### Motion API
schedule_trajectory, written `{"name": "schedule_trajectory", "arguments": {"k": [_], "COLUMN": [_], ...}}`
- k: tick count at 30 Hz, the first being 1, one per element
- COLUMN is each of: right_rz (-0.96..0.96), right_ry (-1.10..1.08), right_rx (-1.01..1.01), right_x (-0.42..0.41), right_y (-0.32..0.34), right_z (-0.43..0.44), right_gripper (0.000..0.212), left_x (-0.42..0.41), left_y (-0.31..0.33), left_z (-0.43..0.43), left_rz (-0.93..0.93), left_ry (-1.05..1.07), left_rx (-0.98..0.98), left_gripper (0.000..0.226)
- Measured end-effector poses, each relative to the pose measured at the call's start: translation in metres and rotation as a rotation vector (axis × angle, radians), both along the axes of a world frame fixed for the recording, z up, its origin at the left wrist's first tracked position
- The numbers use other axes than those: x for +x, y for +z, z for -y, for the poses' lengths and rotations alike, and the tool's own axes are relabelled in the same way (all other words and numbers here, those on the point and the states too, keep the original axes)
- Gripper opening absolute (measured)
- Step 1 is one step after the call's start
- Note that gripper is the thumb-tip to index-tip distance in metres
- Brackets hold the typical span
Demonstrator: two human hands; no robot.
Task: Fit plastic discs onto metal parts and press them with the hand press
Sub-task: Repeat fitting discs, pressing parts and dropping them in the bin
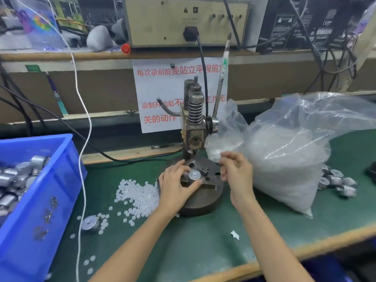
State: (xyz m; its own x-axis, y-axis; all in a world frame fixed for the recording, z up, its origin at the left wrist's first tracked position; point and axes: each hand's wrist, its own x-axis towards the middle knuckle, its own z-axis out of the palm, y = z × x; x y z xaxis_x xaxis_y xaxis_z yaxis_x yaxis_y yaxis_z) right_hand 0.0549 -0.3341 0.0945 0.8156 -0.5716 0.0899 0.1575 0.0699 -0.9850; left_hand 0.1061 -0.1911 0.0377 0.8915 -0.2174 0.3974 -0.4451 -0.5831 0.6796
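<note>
A hand press [195, 119] stands on a round dark base [203, 198] at the middle of the green bench. A metal part [194, 175] with a pale disc on top sits in the fixture on the base. My left hand [175, 183] grips this part between thumb and fingers. My right hand [236, 173] hovers just right of the fixture with fingers loosely curled and nothing visible in them. The press lever [221, 78] points up and back. Several loose white plastic discs [138, 197] lie to the left of the base.
A blue bin [61, 159] of metal parts stands at the left. One metal part [90, 223] lies alone among discs. A big clear bag of discs [284, 155] fills the right, with pressed parts [335, 183] beyond it. A white cord [82, 159] hangs down left.
</note>
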Motion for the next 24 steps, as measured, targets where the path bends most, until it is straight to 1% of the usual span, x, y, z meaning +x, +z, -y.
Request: {"name": "schedule_trajectory", "arguments": {"k": [2,4,6,9,11,15,17,21,24], "right_rz": [-0.140,-0.242,-0.273,-0.289,-0.272,-0.288,-0.305,-0.325,-0.405], "right_ry": [0.066,0.194,0.294,0.452,0.479,0.358,0.271,0.116,-0.009], "right_rx": [-0.051,-0.071,0.020,0.222,0.293,0.253,0.240,0.280,0.310], "right_x": [-0.019,-0.031,-0.038,-0.050,-0.062,-0.101,-0.129,-0.192,-0.233], "right_y": [-0.031,-0.047,-0.050,-0.044,-0.045,-0.054,-0.061,-0.081,-0.104], "right_z": [-0.001,-0.004,-0.001,0.010,0.019,0.046,0.065,0.106,0.131], "right_gripper": [0.016,0.013,0.014,0.017,0.017,0.020,0.021,0.018,0.015], "left_x": [-0.010,-0.023,-0.036,-0.055,-0.069,-0.103,-0.125,-0.171,-0.199], "left_y": [-0.003,-0.005,-0.005,-0.003,-0.002,-0.004,-0.008,-0.023,-0.041], "left_z": [-0.001,0.000,0.004,0.016,0.028,0.063,0.086,0.132,0.159], "left_rz": [0.034,0.086,0.116,0.130,0.128,0.025,0.004,0.138,0.216], "left_ry": [0.017,-0.004,-0.038,-0.089,-0.154,-0.363,-0.451,-0.554,-0.656], "left_rx": [0.065,0.101,0.089,0.055,0.051,0.017,0.021,0.163,0.321], "left_gripper": [0.034,0.033,0.031,0.031,0.031,0.028,0.028,0.029,0.033]}}
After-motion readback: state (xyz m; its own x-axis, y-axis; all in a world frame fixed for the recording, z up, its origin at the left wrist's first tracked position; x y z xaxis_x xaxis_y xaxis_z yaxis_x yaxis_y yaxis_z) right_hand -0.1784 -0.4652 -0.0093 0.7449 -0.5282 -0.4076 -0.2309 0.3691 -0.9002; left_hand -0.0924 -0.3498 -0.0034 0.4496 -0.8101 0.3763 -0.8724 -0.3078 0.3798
